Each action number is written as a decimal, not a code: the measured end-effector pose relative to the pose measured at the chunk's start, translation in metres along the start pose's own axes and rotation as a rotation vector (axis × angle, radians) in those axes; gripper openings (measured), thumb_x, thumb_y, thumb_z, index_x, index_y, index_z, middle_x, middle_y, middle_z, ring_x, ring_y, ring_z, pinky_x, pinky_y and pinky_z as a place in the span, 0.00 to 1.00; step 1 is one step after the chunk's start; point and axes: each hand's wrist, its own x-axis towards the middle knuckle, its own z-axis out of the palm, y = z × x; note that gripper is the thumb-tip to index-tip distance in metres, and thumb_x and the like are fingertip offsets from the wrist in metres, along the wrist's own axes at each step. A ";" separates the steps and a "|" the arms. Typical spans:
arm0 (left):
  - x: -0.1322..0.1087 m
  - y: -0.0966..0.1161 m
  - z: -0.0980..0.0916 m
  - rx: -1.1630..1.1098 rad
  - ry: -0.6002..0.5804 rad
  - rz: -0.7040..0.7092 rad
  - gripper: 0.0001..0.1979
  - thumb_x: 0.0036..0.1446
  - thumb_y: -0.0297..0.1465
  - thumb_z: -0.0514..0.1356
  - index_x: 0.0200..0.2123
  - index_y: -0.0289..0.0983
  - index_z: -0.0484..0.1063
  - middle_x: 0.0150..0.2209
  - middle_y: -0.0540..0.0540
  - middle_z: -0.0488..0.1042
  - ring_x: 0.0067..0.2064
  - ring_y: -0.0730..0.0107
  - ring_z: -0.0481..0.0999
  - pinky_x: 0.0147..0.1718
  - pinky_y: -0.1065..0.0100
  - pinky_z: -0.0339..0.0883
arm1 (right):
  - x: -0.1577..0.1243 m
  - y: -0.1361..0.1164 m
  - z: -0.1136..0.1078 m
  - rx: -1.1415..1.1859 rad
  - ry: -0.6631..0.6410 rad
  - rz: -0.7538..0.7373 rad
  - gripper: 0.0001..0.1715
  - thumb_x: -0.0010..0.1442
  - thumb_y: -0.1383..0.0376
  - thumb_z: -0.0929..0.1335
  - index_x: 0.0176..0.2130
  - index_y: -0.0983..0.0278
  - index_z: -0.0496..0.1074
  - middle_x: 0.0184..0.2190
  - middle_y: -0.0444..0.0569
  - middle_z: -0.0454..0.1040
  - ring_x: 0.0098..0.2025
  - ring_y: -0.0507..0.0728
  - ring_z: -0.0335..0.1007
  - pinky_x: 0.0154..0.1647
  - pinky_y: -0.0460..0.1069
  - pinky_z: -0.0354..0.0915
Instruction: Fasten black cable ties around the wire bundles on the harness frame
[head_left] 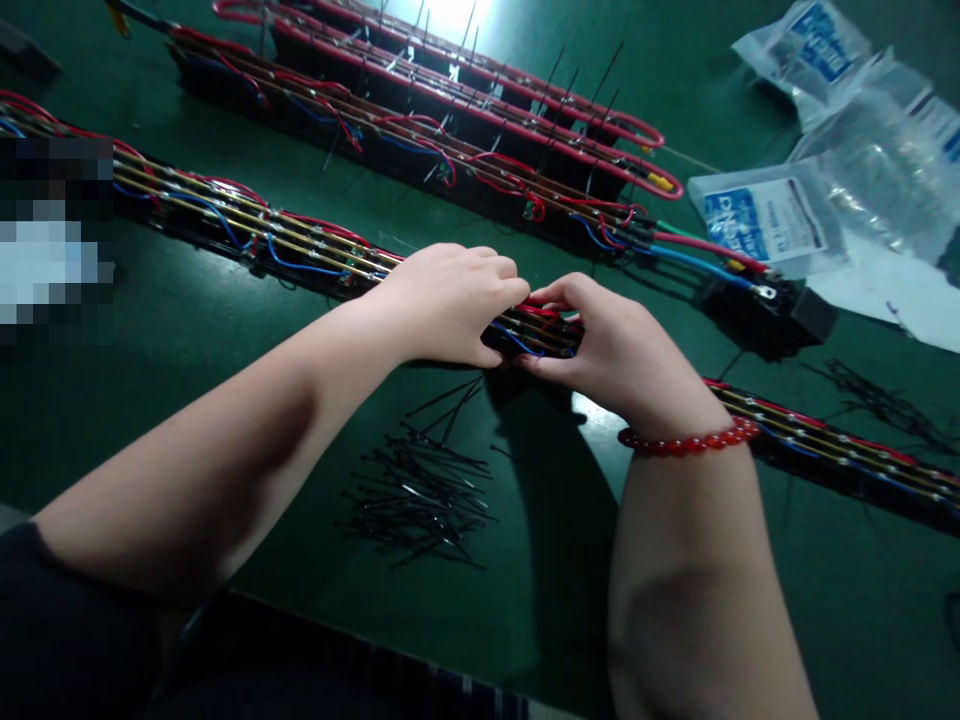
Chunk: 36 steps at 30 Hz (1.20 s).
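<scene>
A long, narrow black bar (544,335) carrying brass-coloured rods and red and blue wires ran slantwise across the dark green counter (862,600), beyond the counter's near edge and roughly in line with it; a short stretch of it showed between the two hands, and the rest passed out on either side of them.

The left hand (457,300) lay over the bar from above, its grip partly closed, fingers curled together at the far side and thumb at the near side; the right hand (607,330), with a bracelet of round red beads (690,440) at its wrist, grasped the bar too, its thumb and forefinger set apart by about the bar's width; the fingertips of both hands were close together, and whether they pinched anything small as well could not be told.

Between the bar and the counter's near edge lay a loose heap of thin black plastic ties (420,495); on the side away from that edge stood a row of similar black bars with thick red cables (420,140); to the right of these lay clear plastic bags with blue-and-white labels (787,215), overlapping a white sheet (892,290).
</scene>
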 end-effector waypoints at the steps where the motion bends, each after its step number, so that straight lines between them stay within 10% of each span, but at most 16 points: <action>1: 0.000 0.000 0.000 0.000 -0.004 -0.003 0.24 0.54 0.45 0.61 0.52 0.42 0.72 0.50 0.44 0.75 0.55 0.54 0.71 0.50 0.61 0.63 | 0.000 -0.001 0.001 -0.004 0.007 -0.001 0.24 0.49 0.63 0.74 0.47 0.63 0.71 0.42 0.51 0.78 0.41 0.60 0.73 0.40 0.53 0.67; 18: 0.002 -0.002 0.004 -0.030 0.011 -0.034 0.24 0.52 0.48 0.61 0.50 0.44 0.74 0.50 0.46 0.75 0.54 0.53 0.71 0.49 0.59 0.64 | 0.003 -0.023 0.004 -0.160 0.015 -0.021 0.10 0.50 0.67 0.71 0.37 0.63 0.75 0.38 0.52 0.76 0.43 0.63 0.70 0.44 0.55 0.66; 36: 0.003 -0.001 0.007 -0.084 0.037 -0.055 0.25 0.50 0.45 0.62 0.50 0.44 0.75 0.49 0.46 0.75 0.56 0.48 0.70 0.50 0.54 0.64 | 0.001 -0.005 0.001 -0.044 0.016 -0.025 0.17 0.51 0.64 0.73 0.43 0.58 0.77 0.42 0.48 0.79 0.45 0.63 0.75 0.46 0.57 0.70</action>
